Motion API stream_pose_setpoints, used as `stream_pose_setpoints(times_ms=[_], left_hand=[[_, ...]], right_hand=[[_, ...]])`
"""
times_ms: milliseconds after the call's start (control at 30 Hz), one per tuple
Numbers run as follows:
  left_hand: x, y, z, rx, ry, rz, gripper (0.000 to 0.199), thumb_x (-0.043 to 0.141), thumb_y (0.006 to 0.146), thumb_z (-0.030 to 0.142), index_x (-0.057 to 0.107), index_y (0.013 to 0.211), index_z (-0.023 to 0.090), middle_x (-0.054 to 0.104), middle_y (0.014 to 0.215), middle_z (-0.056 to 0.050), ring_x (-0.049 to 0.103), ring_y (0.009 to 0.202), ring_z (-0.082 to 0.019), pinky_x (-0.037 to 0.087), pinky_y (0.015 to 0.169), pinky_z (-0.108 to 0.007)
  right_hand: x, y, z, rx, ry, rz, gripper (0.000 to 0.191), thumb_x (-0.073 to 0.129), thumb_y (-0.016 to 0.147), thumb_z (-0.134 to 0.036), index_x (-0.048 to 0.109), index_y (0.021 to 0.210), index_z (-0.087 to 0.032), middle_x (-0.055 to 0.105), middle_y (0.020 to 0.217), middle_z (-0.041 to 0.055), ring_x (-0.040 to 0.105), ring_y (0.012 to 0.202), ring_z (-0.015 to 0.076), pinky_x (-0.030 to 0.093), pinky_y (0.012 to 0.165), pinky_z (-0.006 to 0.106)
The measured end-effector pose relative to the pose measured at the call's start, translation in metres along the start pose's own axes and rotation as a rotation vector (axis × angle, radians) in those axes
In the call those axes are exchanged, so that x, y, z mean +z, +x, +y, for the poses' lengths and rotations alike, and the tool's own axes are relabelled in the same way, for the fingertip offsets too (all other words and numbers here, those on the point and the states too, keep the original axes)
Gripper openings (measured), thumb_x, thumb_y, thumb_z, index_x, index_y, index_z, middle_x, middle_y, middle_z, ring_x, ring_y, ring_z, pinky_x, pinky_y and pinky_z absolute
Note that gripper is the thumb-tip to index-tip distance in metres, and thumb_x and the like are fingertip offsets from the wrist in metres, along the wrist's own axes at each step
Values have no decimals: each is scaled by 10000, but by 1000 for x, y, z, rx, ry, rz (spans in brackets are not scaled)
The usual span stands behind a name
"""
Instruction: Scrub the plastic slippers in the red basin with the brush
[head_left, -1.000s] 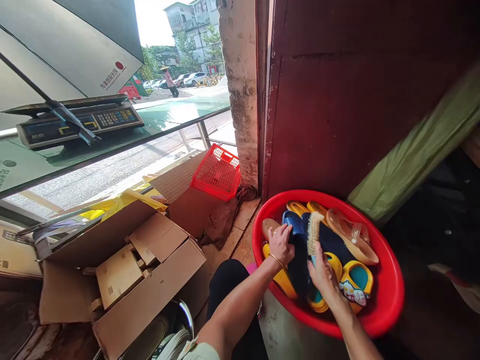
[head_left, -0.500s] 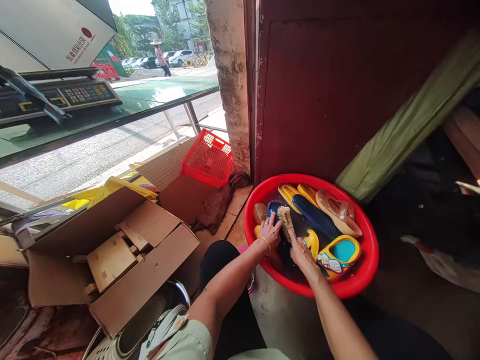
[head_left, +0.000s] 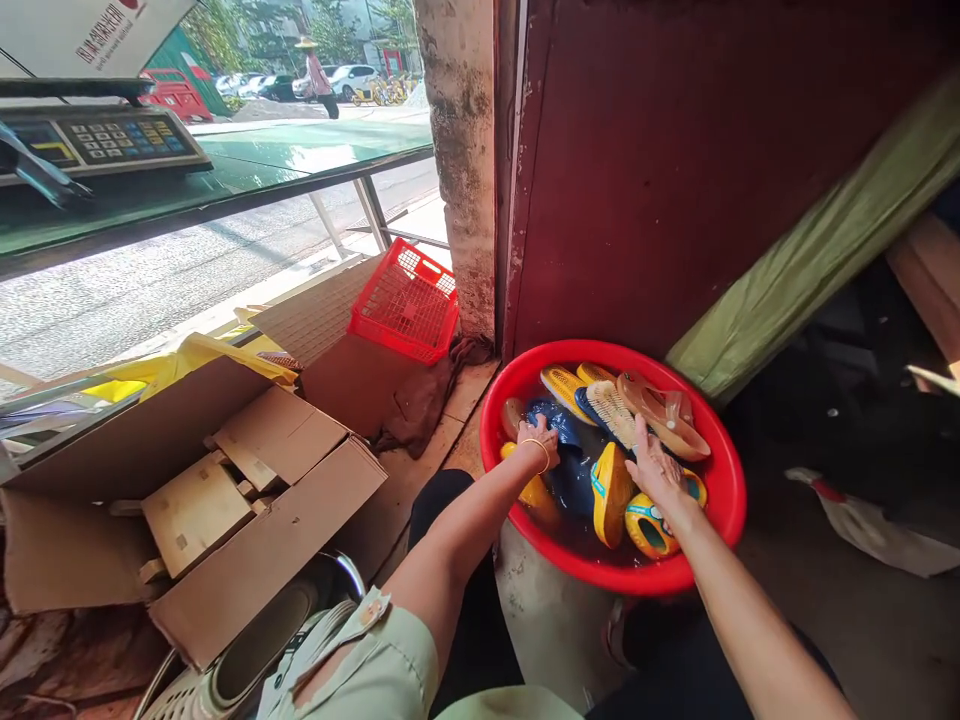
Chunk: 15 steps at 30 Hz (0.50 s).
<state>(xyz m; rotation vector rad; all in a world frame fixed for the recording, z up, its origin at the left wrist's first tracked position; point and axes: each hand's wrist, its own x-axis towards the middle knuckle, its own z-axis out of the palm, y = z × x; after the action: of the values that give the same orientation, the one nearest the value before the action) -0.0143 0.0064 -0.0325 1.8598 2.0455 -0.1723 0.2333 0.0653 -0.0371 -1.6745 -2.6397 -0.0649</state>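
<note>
A red basin holds dark water and several slippers and shoes. My left hand, a gold bangle at its wrist, grips a wet blue slipper at the basin's left side. A scrubbing brush lies bristles up across another blue slipper near the middle. Right beside the brush's lower end is my right hand, its fingers apart and the index finger stretched out. Under that hand is a yellow clog with a teal lining, partly hidden. Another yellow clog stands tilted in the water.
Tan shoes and yellow slippers rest along the basin's far rim. To the left stand an open cardboard box and a red plastic crate. Behind the basin rises a dark red door, with a green cloth bundle leaning at right.
My right hand has moved right with the brush, which now lies on the second blue slipper. The yellow clogs have shifted and tipped. The view has turned slightly.
</note>
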Motion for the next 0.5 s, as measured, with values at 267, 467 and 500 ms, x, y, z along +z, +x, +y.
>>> stream_pose_setpoints(times_ms=[267, 467, 500], left_hand=[[25, -2, -2, 67, 72, 136, 605, 597, 857, 418, 507, 1410, 190, 171, 1670, -206, 370, 1426, -450, 170, 1176, -609], [21, -9, -13, 88, 78, 114, 625, 587, 870, 405, 456, 1448, 209, 161, 1673, -205, 381, 1425, -427, 183, 1176, -600], [20, -10, -14, 91, 74, 117, 625, 587, 871, 406, 452, 1451, 216, 165, 1674, -198, 380, 1426, -418, 185, 1179, -594]], right_hand=[[34, 40, 21, 1, -38, -68, 875, 563, 918, -234, 48, 1611, -92, 671, 1167, 246, 711, 956, 328, 520, 815, 412], [24, 50, 46, -63, 150, -12, 766, 494, 913, -288, 203, 1599, -109, 748, 1010, 163, 720, 839, 305, 532, 779, 411], [19, 49, 47, -37, 171, 3, 765, 490, 908, -294, 213, 1598, -113, 749, 1007, 157, 719, 804, 296, 536, 758, 403]])
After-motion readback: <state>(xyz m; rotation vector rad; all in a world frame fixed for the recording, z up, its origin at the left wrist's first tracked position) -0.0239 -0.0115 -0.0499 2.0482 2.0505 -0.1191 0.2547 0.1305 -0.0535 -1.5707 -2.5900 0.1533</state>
